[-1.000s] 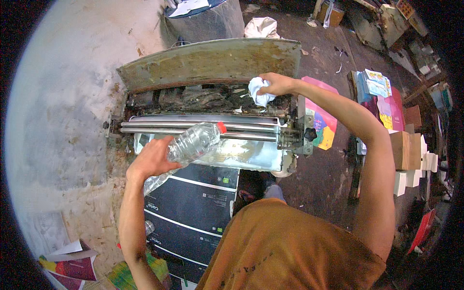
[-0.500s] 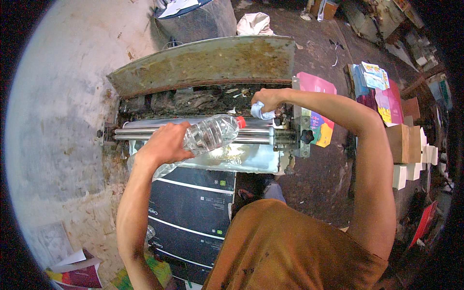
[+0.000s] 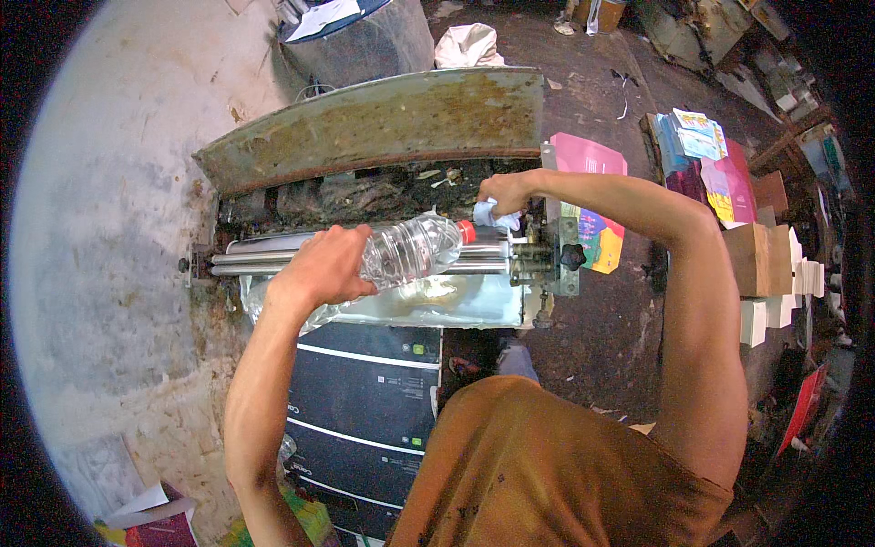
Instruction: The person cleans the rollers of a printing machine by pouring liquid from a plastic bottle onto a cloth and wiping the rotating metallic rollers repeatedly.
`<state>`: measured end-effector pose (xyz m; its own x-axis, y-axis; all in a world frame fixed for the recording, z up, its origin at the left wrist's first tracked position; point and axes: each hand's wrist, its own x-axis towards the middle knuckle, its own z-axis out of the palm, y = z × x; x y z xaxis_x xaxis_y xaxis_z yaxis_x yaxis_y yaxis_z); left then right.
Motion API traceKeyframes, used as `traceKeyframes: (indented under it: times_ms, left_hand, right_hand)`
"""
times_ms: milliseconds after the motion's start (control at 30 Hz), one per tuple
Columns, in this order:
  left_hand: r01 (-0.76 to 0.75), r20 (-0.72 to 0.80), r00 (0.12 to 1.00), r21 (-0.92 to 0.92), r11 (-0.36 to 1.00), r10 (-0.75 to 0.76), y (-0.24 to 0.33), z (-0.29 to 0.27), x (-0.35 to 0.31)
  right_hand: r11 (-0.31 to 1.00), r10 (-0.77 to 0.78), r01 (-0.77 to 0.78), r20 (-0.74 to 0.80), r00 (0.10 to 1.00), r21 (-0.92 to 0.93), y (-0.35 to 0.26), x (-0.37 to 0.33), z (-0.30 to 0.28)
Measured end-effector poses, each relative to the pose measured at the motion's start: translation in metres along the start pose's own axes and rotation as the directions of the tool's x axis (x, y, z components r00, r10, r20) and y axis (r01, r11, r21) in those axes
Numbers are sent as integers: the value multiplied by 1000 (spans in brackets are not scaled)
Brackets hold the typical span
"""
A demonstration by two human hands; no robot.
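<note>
A person's left hand [image 3: 326,266] grips a clear plastic water bottle [image 3: 410,249] with a red cap, fingers wrapped around its base, holding it tipped sideways over the metal rollers [image 3: 264,257] of a rusty machine [image 3: 383,123]. The right hand [image 3: 504,193] clutches a crumpled white cloth [image 3: 499,217], fingers closed on it, just beside the bottle's cap. Colourful printed sheets [image 3: 597,232] lie near the machine's right end.

Flat dark boxes [image 3: 365,401] with white stripes lie below the machine. A pink printed sheet [image 3: 591,205] stands at the machine's right end. Coloured packets [image 3: 706,159] and brown and white cartons [image 3: 766,273] are stacked at far right.
</note>
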<state>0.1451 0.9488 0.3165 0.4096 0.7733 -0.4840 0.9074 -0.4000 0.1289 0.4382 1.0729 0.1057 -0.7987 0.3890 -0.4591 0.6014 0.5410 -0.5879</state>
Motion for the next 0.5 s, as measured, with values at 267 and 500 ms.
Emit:
traceKeyframes:
  times_ms: [267, 500]
  left_hand:
    - [5, 40, 999, 123, 992, -10, 16, -8, 14]
    - [5, 40, 999, 138, 990, -11, 23, -6, 26]
  right_hand:
    - [996, 78, -79, 33, 996, 28, -4, -4, -3]
    - [999, 35, -33, 64, 997, -33, 3, -1, 1]
